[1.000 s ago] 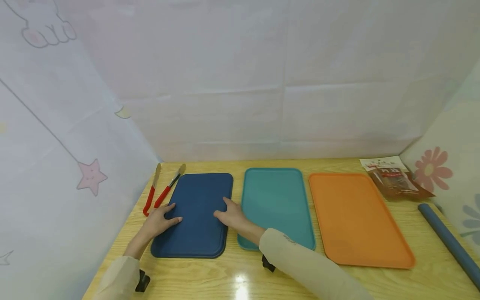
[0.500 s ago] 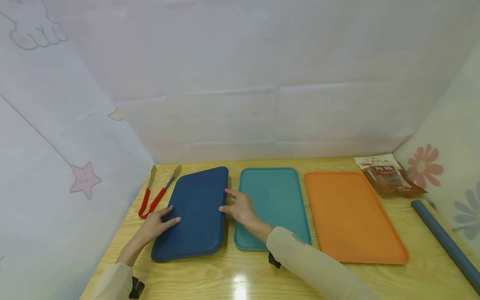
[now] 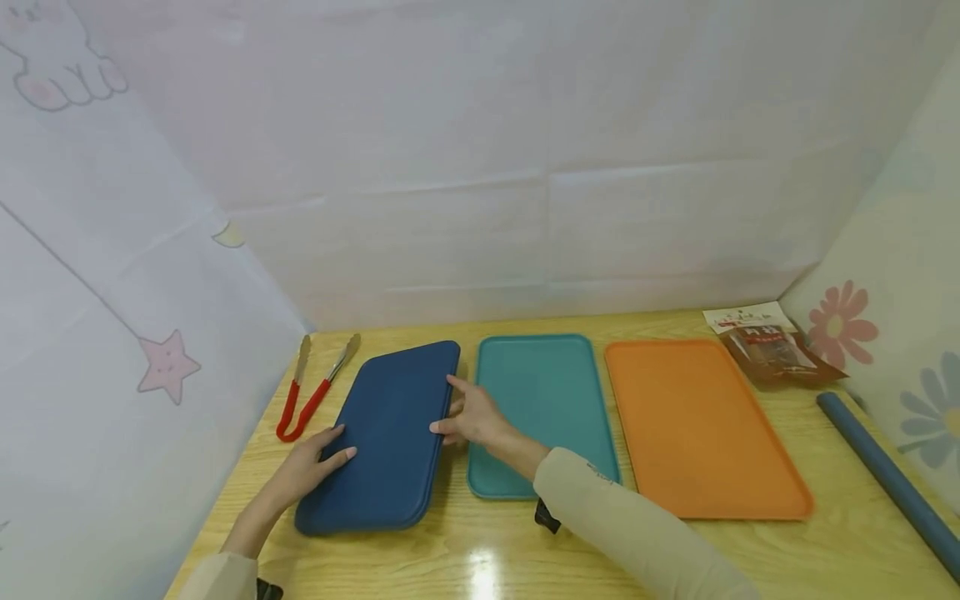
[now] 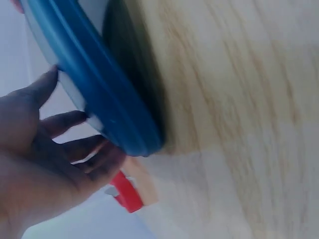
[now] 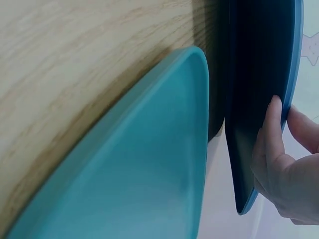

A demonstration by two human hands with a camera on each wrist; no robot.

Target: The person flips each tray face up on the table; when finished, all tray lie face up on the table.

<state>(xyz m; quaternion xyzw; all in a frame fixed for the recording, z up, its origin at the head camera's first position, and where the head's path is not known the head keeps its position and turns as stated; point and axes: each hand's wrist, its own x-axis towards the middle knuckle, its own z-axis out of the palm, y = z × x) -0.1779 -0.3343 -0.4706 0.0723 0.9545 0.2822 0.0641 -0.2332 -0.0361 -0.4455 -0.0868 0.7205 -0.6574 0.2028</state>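
A dark blue tray [image 3: 386, 437] is tilted in the head view, its right side raised off the table. My right hand [image 3: 474, 417] pinches the raised right edge, thumb on the upper face and fingers beneath; the right wrist view shows the fingers [image 5: 271, 134] on the underside. On the left edge, my left hand [image 3: 303, 471] holds the same tray with its thumb on top. Its fingers [image 4: 75, 144] curl at the rim in the left wrist view. Just right of the blue tray lies a teal tray [image 3: 543, 400], flat, partly behind my right forearm.
Red-handled tongs [image 3: 307, 408] lie spread at the left. An orange tray [image 3: 701, 425] lies flat to the right of the teal one. Farther right are a packaged food bag [image 3: 772, 350] and a blue-grey roll [image 3: 888, 479]. Fabric walls [image 3: 450, 208] enclose the table [image 3: 525, 558].
The blue tray lay flat one second ago; its right side has been lifted by my right hand, whose fingers have moved under the edge. The tray has shifted slightly toward me.
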